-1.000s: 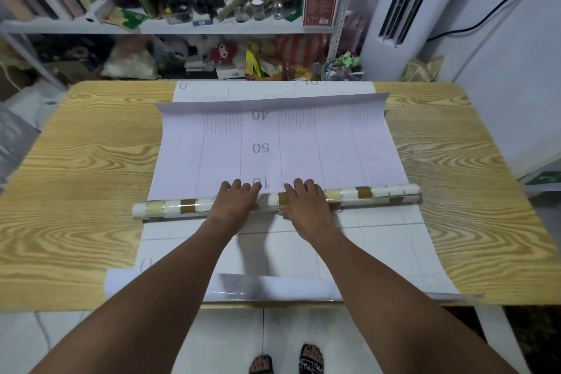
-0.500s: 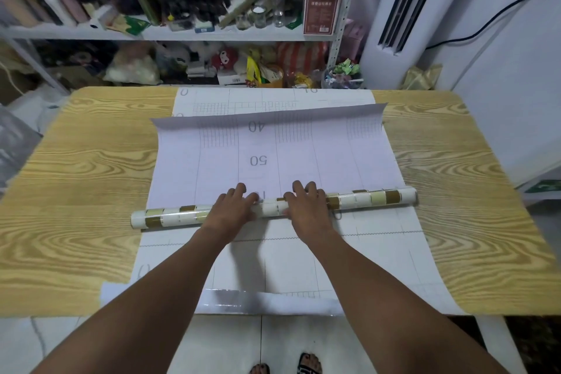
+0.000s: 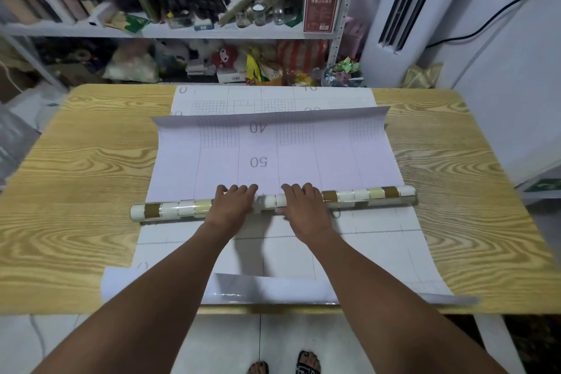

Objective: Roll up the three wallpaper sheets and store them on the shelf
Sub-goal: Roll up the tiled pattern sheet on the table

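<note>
A partly rolled wallpaper sheet (image 3: 364,196) with a white, cream and brown tile pattern lies across the wooden table (image 3: 76,191). Its unrolled part (image 3: 273,149), white backing up with grid lines and numbers, stretches away from me. My left hand (image 3: 232,205) and my right hand (image 3: 303,203) both press palm-down on the middle of the roll, fingers over its far side. Under it lies another flat sheet (image 3: 379,252), backing up, reaching from the far table edge to the near edge. A third sheet's curled edge (image 3: 267,288) shows at the near edge.
A metal shelf (image 3: 182,32) behind the table is crowded with bottles, jars, a red box (image 3: 321,10) and bags. A white standing air conditioner (image 3: 400,9) is at the back right. My sandalled feet (image 3: 285,366) stand on white floor tiles.
The roll has moved away from me along the sheet, growing slightly thicker, with both hands riding on it. The visible unrolled length has shortened.
</note>
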